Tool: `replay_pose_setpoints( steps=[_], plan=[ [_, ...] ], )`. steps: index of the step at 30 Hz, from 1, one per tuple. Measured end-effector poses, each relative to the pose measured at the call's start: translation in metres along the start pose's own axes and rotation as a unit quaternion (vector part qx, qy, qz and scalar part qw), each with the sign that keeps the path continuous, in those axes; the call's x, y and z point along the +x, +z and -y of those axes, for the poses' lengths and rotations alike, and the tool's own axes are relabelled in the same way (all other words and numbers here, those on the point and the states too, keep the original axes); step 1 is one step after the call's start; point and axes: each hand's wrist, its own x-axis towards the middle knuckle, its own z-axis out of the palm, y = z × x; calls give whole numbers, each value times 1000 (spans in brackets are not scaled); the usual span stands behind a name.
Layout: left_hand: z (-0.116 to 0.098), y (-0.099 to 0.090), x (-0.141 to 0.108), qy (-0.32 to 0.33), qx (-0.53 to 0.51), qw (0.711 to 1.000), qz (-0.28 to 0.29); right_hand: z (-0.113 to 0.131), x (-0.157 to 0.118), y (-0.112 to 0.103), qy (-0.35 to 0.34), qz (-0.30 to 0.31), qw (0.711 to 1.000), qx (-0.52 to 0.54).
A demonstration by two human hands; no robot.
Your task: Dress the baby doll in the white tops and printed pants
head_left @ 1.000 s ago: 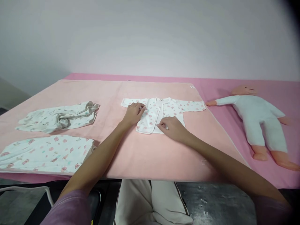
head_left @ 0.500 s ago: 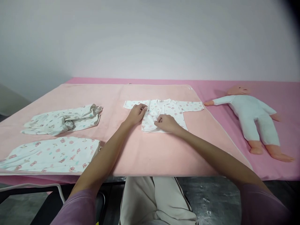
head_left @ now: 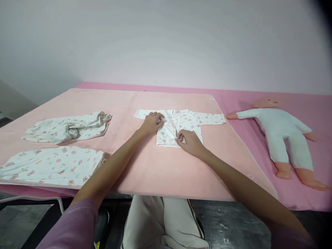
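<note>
A white long-sleeved baby shirt with small pink prints lies spread flat, neck away from me and sleeves out to both sides. My left hand rests on its left side near the armpit, fingers extended over the fabric and holding nothing. At the lower front opening, my right hand has thumb and forefinger pinched on the shirt's front edge; the other fingers are curled. The cloth is slightly creased between the hands.
A peach blanket covers much of the pink table cover. Crumpled printed baby clothing and another printed garment lie at left. A baby doll in a white suit lies at right, one hand near the shirt's sleeve.
My right hand has shifted slightly right and toward me along the shirt's front. The left hand stays nearly in place. The whole view has tilted a little.
</note>
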Motion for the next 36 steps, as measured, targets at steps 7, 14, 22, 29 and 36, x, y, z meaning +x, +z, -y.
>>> replay_pose_setpoints(
  steps=[7,14,22,29,36],
  plan=[
    [-1,7,74,113,36,990,71,-3,1,0,-1,10,1000,-10],
    [2,-8,125,240,82,947,198,3,0,-2,-11,1,1000,-10],
    [-3,-8,143,270,135,929,216,5,3,-2,-5,-11,1000,7],
    [-12,16,135,187,187,954,141,2,4,0,10,-28,1000,-7],
    [-25,4,136,148,63,954,253,4,4,1,11,-30,999,-35]
  ],
)
